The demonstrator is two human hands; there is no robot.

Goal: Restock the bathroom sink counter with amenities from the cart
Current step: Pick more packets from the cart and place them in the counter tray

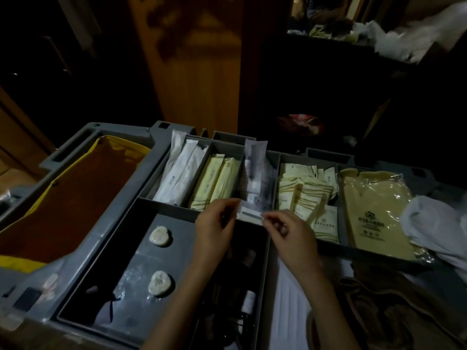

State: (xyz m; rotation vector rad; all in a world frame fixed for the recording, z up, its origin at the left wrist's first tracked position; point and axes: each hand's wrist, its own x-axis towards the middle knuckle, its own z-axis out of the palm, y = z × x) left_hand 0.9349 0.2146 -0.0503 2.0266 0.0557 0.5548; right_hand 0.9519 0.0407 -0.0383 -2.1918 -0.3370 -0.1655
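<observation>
White in colour, the small flat paper packet is pinched at its ends by the left hand and the right hand. Just beyond the fingers, long cream sachets lie in the grey plastic cart.

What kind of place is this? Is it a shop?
Probably a hotel, not a shop. This looks like a housekeeping cart: its grey tray holds wrapped cream packets and two round soaps, with white cloth at the right. The left hand and right hand pinch a white packet.
</observation>
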